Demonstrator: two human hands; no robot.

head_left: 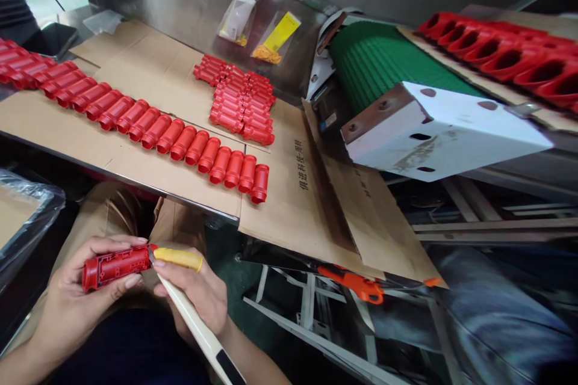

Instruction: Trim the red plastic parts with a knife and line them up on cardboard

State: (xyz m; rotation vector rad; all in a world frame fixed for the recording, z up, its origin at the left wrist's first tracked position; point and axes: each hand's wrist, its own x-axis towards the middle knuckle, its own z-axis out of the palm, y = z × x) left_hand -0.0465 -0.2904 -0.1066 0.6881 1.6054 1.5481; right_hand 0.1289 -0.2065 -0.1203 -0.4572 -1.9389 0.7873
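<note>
My left hand [67, 301] is wrapped round a red plastic half-shell housing [117, 267], with its hollow, ribbed inside turned up toward me. In my right hand [205, 298] is a slim cream-handled tool [192, 316] with a dark patch near its rear end. Its small metal tip meets the right end of the housing; the exact kind of tip is too small to make out. A yellow finger cot [178, 257] covers one finger of that hand. Both hands are above my lap, in front of the table's edge.
A row of red housings [196, 147] runs along the cardboard-covered table [289, 210], with a stacked group [241, 99] behind. Bags of yellow finger cots [275, 39] hang on the metal wall. Right are a green conveyor belt [374, 63], more red parts [506, 60] and an orange-handled tool [354, 286].
</note>
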